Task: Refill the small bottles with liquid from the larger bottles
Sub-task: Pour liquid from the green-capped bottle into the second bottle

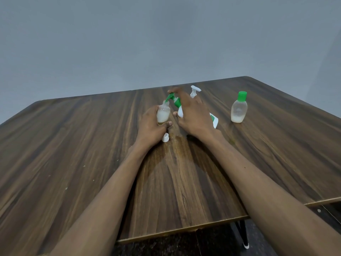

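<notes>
Pumping goes best with the left hand (150,124) clamped round the small bottle (163,114) upright on the surface (73,145), while right-hand fingers (177,91) press the tilted pump bottle (180,109), its nozzle (168,97) kept over the mouth.

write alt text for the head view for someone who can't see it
The right hand tilts a green pump bottle, nozzle at the mouth of an open small bottle held by the left hand on a wooden table. A capped green-lidded bottle stands right.

The table (92,145) is dark wood-grain laminate with a slight sheen; the small bottles (239,109) are translucent, smooth plastic.
</notes>
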